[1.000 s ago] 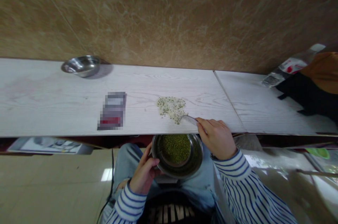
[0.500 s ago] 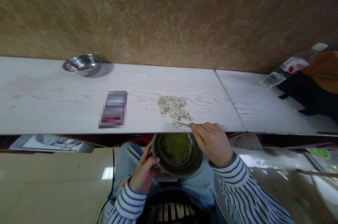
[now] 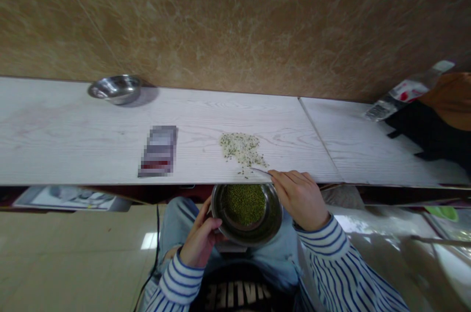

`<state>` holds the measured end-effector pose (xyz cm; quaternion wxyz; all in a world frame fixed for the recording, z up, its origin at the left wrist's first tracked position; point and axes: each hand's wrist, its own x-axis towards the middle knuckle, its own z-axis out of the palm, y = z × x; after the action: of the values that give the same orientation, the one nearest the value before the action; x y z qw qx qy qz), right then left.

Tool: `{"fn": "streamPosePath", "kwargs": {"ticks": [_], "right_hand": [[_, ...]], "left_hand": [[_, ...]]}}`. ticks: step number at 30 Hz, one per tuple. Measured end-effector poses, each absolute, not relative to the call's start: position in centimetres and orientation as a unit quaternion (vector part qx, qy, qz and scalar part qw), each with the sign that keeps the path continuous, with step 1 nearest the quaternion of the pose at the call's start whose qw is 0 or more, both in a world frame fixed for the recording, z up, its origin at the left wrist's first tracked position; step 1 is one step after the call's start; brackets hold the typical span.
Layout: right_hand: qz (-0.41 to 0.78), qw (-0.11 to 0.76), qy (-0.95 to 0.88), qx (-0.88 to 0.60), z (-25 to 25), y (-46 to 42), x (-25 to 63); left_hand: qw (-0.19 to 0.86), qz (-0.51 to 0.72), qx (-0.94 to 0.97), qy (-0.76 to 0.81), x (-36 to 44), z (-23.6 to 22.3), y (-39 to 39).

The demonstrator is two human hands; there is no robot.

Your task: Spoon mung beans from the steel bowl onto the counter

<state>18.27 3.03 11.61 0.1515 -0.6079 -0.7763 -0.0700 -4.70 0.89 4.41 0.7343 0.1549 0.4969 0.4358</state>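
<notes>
My left hand (image 3: 202,237) grips the left rim of a steel bowl (image 3: 271,234), its thumb lying over the edge. Green mung beans (image 3: 245,205) cover the bottom of this bowl, which sits above my lap, just below the table's front edge. In my right hand (image 3: 300,199) is a thin, pointed metal utensil (image 3: 259,171); the fingers hide its other end, so its exact kind is unclear. The tip points left, low over the table, near a few stray beans. Just beyond it, a flat patch of white rice-like grains mixed with green beans (image 3: 241,147) is spread out.
The white wood-grain table (image 3: 198,111) runs along a brown marbled wall (image 3: 235,27). An empty steel bowl (image 3: 116,90) stands at back left, with a blurred-out flat item (image 3: 158,151) nearer. To the right lie a plastic bottle (image 3: 406,92) and a black and brown bag (image 3: 434,120).
My right hand and the utensil have shifted slightly right, drawing the tip away from the stray beans. My left hand and the bowl stay nearly the same.
</notes>
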Motion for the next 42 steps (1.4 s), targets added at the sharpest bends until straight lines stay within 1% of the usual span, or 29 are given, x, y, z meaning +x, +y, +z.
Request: {"fn": "streamPosePath", "kwargs": {"ticks": [18, 27, 42], "right_hand": [[-0.041, 0.15, -0.789, -0.595, 11.6, 2.6, 17.8], [-0.051, 0.141, -0.798, -0.584, 11.7, 3.1, 17.3], [-0.021, 0.146, -0.808, -0.571, 12.2, 2.4, 17.1]], "left_hand": [[0.737, 0.437, 0.148, 0.493, -4.7, 4.4, 0.8], [0.733, 0.439, 0.142, 0.499, -4.8, 4.1, 0.7], [0.739, 0.432, 0.161, 0.491, -4.9, 4.2, 0.8]]}}
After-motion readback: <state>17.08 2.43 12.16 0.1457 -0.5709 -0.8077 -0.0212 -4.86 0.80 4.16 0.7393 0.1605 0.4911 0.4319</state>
